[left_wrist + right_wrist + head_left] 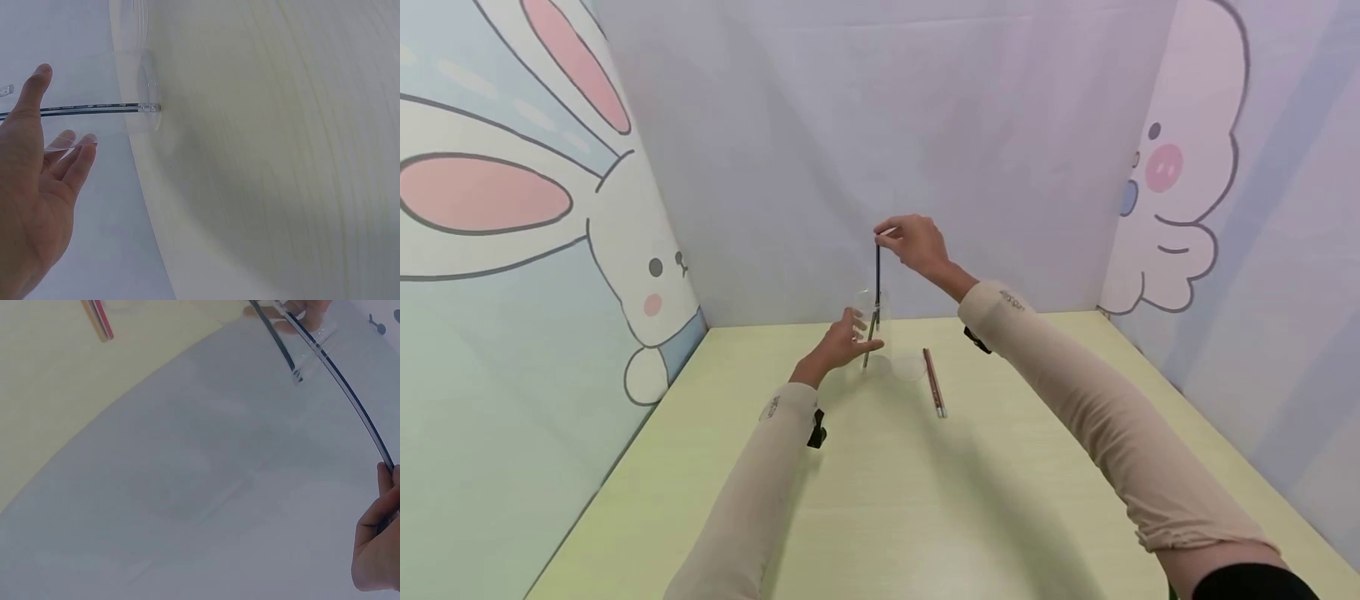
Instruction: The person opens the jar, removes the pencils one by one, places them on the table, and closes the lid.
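Observation:
My left hand (842, 343) holds a clear plastic cup (886, 329) near the back of the table, thumb on one side and fingers on the other. Inside the cup leans a dark pencil (870, 342); in the left wrist view a pencil's metal-banded end (149, 107) is down at the cup's base. Above the cup, my right hand (916, 243) pinches the top of a second dark pencil (877, 271) between thumb and fingertips. That pencil hangs upright, its lower part overlapping the cup's mouth in the head view.
Two reddish pencils (934, 383) lie side by side on the pale yellow table (880, 500), right of the cup. Between them and the cup is a clear round object (910, 367). A plain curtain (1000, 167) hangs behind the table, with printed cartoon panels at both sides.

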`<state>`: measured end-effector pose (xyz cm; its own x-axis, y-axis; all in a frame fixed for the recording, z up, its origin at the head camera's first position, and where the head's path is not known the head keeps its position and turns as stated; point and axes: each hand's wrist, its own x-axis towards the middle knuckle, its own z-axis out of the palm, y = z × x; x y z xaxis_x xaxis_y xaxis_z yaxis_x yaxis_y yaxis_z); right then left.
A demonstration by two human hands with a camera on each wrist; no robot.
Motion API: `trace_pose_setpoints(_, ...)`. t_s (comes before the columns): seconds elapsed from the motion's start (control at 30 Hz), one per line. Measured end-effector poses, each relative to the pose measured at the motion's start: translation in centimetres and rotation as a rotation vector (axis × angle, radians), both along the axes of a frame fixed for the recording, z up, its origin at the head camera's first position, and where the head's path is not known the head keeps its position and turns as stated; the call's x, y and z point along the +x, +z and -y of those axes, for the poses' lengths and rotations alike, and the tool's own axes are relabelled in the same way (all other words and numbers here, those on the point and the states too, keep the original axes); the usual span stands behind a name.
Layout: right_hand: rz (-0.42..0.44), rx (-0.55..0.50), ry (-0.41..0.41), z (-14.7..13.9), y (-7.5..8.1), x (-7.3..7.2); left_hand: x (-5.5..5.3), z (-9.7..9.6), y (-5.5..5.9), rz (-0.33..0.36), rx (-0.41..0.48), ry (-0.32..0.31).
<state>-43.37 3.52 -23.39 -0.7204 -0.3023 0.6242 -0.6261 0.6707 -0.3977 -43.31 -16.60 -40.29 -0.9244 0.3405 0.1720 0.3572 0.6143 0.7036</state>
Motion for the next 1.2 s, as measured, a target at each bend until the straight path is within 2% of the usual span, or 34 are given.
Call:
trace_pose_setpoints(0.43,-0.019,-0.005,-0.038,-1.0,1.9,0.0,0.2,0.3,-0.2,-0.020,-0.012,-0.003)
trace_pose_setpoints(0.63,-0.033,-0.069,-0.042,-1.8,2.9,0.1,0.3,0.2,-0.3,-0.018,-0.003,-0.001)
trace_pose_setpoints(0.93,-0.022,-0.144,-0.109,-2.4,4.8,0.2,0.7,0.2,0.1,-0.033,-0.019,0.013)
trace_pose_setpoints(1.07,-0.007,-0.173,-0.114,-2.7,5.0,0.1,0.8,0.5,0.2,-0.044,-0.023,0.018)
trace_pose_setpoints(1.2,0.018,-0.163,-0.108,-3.2,4.5,-0.1,0.6,0.7,0.2,-0.046,-0.031,0.020)
